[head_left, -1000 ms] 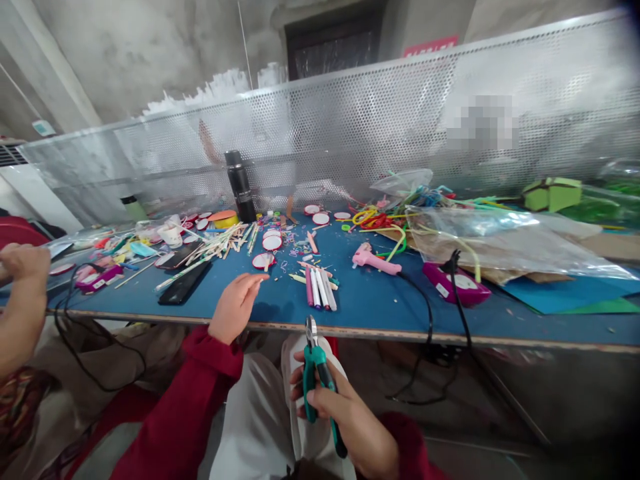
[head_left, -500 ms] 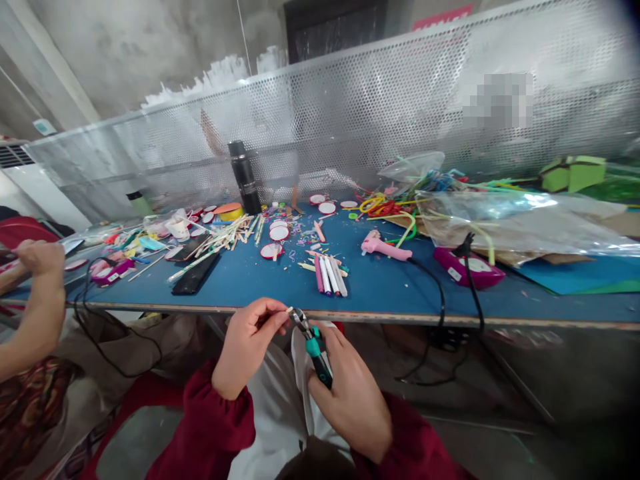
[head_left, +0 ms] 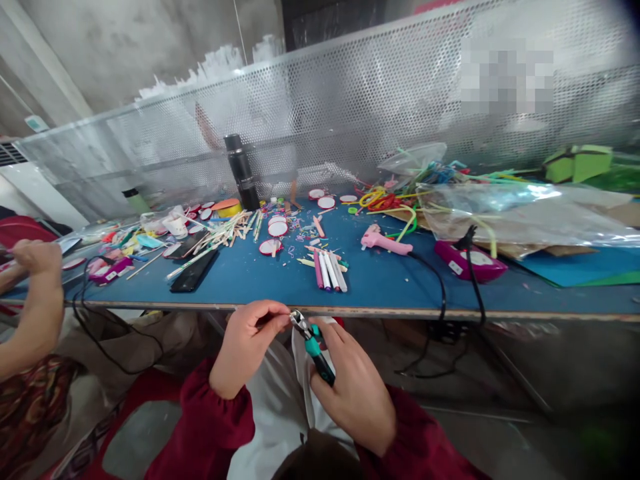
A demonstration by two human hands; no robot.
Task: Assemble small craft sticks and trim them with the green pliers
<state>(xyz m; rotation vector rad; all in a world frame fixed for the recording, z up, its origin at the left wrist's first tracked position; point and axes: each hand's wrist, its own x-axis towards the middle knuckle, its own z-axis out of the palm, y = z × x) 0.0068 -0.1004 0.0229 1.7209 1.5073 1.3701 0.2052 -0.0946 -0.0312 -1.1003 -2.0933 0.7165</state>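
Observation:
My right hand (head_left: 350, 387) grips teal-handled pliers (head_left: 311, 343) over my lap, just below the front edge of the blue table (head_left: 380, 287). The jaws point up and to the left. My left hand (head_left: 247, 343) is pinched at the jaw tips, holding a small piece too tiny to name. Both hands sit close together, in dark red sleeves.
On the table lie markers (head_left: 327, 270), a pink glue gun (head_left: 385, 243) with a black cord, a black phone (head_left: 193, 275), a black flask (head_left: 243, 172), wooden sticks, round paper discs and plastic bags of pipe cleaners (head_left: 450, 200). Another person's arm (head_left: 30, 300) works at the left. A perforated metal screen stands behind.
My left hand came off the table down to the pliers' jaws and pinched there. My right hand tilted the pliers leftward. In the last half second little moved.

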